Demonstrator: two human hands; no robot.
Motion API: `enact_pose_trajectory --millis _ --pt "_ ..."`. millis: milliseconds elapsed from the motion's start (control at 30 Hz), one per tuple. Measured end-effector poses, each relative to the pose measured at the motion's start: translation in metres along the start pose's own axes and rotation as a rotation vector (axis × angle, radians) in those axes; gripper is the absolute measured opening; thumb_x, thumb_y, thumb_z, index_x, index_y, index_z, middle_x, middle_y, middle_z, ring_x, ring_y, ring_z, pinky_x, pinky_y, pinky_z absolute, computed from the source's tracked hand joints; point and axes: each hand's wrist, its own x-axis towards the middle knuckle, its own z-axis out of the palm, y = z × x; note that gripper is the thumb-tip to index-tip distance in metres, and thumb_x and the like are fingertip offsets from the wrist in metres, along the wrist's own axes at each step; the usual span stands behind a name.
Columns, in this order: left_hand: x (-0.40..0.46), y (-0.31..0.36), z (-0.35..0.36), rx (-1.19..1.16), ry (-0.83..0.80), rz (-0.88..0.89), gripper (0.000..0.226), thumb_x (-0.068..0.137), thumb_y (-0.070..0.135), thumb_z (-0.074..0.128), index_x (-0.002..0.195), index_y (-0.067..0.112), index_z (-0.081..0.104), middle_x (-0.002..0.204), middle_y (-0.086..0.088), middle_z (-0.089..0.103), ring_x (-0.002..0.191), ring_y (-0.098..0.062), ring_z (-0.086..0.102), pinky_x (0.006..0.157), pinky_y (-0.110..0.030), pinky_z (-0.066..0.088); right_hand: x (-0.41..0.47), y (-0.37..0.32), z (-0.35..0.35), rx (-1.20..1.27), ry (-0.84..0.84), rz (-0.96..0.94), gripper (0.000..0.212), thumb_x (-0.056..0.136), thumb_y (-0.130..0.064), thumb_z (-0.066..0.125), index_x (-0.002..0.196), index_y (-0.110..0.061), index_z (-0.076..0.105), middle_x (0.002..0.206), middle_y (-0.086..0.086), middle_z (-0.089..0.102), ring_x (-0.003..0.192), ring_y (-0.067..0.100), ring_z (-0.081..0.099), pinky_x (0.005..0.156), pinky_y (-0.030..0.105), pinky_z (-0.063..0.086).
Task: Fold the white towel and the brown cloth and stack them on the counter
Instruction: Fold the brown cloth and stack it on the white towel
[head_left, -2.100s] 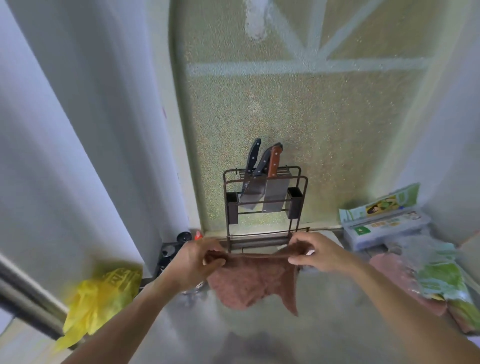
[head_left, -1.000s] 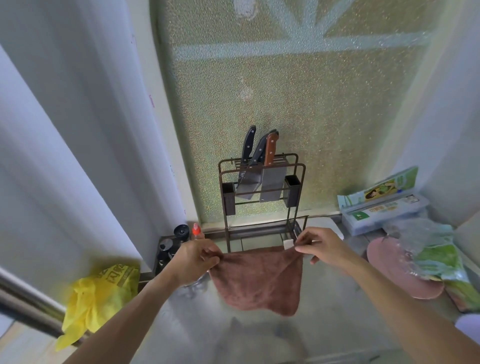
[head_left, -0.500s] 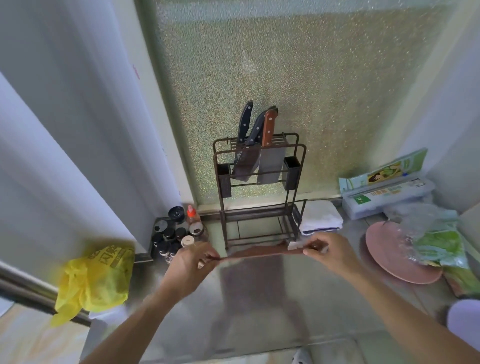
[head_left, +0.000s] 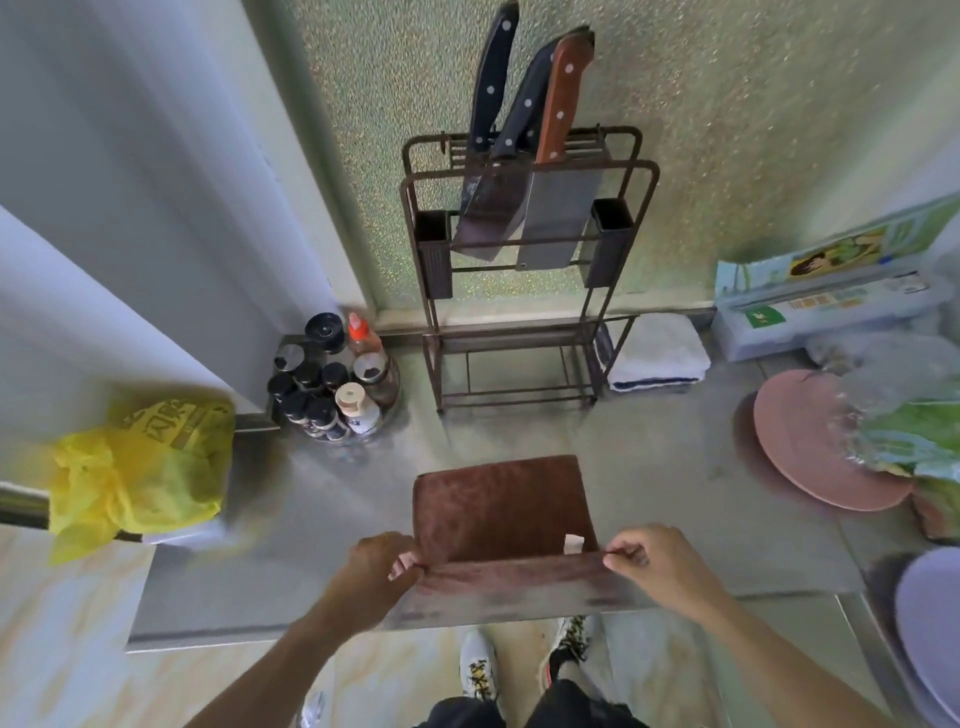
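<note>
The brown cloth (head_left: 501, 501) lies spread flat on the steel counter (head_left: 332, 509), its near edge at the counter's front. My left hand (head_left: 379, 566) pinches its near left corner and my right hand (head_left: 654, 561) pinches its near right corner, where a small white label shows. The white towel (head_left: 657, 351) sits folded at the back of the counter, just right of the knife rack, apart from both hands.
A brown metal rack (head_left: 519, 270) with three knives stands at the back centre. Spice jars (head_left: 332, 384) cluster to its left, a yellow plastic bag (head_left: 140, 462) hangs at the far left. A pink plate (head_left: 810, 447), plastic-wrapped greens and a box fill the right.
The cloth was held up by its top corners, then swung forward and laid flat on the counter. Both hands dropped toward the front edge, still gripping the corners.
</note>
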Motion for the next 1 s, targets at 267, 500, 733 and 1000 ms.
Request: enact_pose_trajectory --millis 267,500,733,1000 --pt "0.086 -0.014 0.006 -0.114 0.224 -0.242 0.010 0.084 0.002 0.070 0.090 0.009 0.074 0.084 -0.006 0.073 0.067 -0.017 0.064 0.072 -0.034 0.057 0.103 -0.013 -0.006 0.106 0.113 0.057 0.012 0.081 -0.031 0.079 0.073 -0.033 0.070 0.074 -0.010 0.075 0.071 0.003 0.068 0.071 0.023 0.052" --pt "0.139 -0.025 0.017 -0.165 0.242 -0.378 0.016 0.088 0.006 0.062 0.086 0.020 0.069 0.083 -0.004 0.074 0.077 -0.025 0.069 0.077 -0.040 0.059 0.169 -0.001 0.003 0.055 0.127 0.084 0.008 0.086 -0.030 0.072 0.087 -0.022 0.072 0.087 -0.002 0.076 0.083 0.019 0.071 0.079 0.035 0.057" --pt "0.150 -0.019 0.029 -0.080 0.267 -0.460 0.013 0.088 0.015 0.061 0.093 0.025 0.067 0.097 -0.004 0.070 0.087 -0.027 0.068 0.077 -0.043 0.059 0.178 0.002 0.013 0.100 0.211 0.105 0.014 0.084 -0.031 0.074 0.088 -0.022 0.064 0.081 -0.003 0.070 0.079 0.022 0.068 0.077 0.037 0.055" --pt "0.136 -0.012 0.042 -0.122 0.343 -0.509 0.035 0.085 0.027 0.073 0.117 0.019 0.063 0.106 -0.008 0.064 0.095 -0.028 0.066 0.082 -0.042 0.055 0.108 -0.010 0.035 0.332 0.313 0.462 0.038 0.081 -0.036 0.077 0.104 -0.018 0.053 0.088 0.000 0.067 0.082 0.024 0.062 0.072 0.033 0.044"
